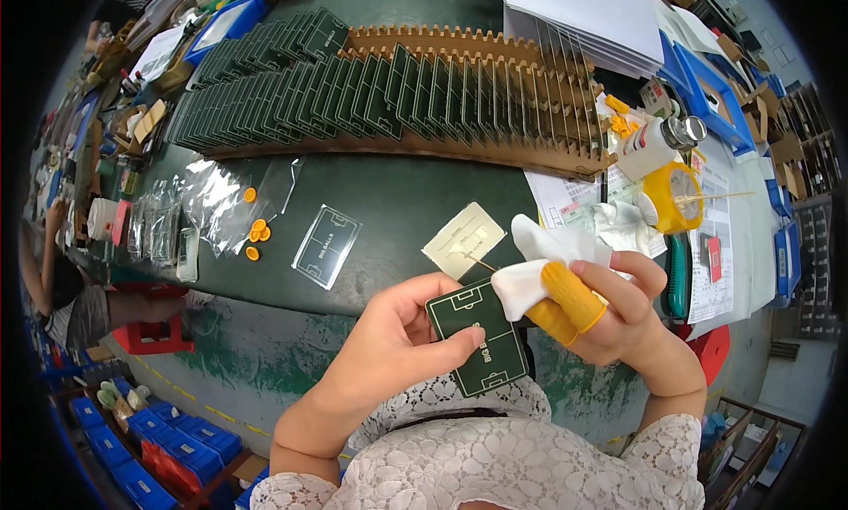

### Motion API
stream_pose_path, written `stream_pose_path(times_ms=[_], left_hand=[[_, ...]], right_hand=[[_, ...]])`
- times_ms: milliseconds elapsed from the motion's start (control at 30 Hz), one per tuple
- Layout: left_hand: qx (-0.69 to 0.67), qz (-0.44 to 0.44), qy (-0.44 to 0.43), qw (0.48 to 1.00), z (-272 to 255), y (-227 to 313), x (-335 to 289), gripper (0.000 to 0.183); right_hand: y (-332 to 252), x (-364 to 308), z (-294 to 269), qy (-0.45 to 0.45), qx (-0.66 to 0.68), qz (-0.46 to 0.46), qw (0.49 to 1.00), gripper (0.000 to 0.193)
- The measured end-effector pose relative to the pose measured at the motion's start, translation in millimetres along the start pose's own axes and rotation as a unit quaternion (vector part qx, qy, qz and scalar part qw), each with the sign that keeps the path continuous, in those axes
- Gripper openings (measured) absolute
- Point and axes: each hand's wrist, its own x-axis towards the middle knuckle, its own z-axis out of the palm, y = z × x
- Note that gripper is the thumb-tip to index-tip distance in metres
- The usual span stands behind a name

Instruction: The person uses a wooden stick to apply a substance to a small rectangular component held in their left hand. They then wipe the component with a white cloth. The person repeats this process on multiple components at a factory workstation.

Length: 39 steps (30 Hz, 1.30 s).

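Note:
My left hand [397,333] is closed on a dark green square plate [486,355] printed with white pitch lines, thumb on its face. My right hand [601,307] wears yellow finger cots on some fingers. It grips a white cloth [523,285] that touches the plate's upper right edge. A thin stick [480,262] pokes out beside the cloth; where its other end sits is hidden. Beyond my hands, a similar green plate [327,247] lies on the dark green table [397,188], with a cream card [465,241] to its right.
Slotted wooden racks [424,152] hold many upright green plates at the back. Orange finger cots [259,230] and clear plastic bags [221,196] lie to the left. On the right are a white bottle [649,148], a yellow tape roll [673,198] and papers [715,276]. Another person sits far left.

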Motion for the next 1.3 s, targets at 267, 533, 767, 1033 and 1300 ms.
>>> stream_pose_path(times_ms=[267, 533, 767, 1033, 1300], left_hand=[[0.022, -0.004, -0.011, 1.0, -5, -6, 1, 0.02], [0.018, 0.03, 0.005, 0.999, -4, -4, 1, 0.016], [0.016, 0.055, 0.026, 0.998, -5, -7, 3, 0.015], [0.032, 0.074, 0.027, 0.996, -9, -9, 4, 0.016], [0.031, 0.082, 0.028, 0.996, -13, -12, 8, 0.017]], right_hand=[[14, 11, 8, -0.009, 0.029, 0.115, 0.993, 0.027], [30, -4, 13, -0.029, 0.478, 0.397, 0.783, 0.03], [33, -2, 4, -0.06, 0.61, 0.542, 0.575, 0.029], [34, -6, 9, -0.062, 0.639, 0.55, 0.534, 0.027], [34, -10, 13, -0.026, 0.652, 0.524, 0.547, 0.029]])
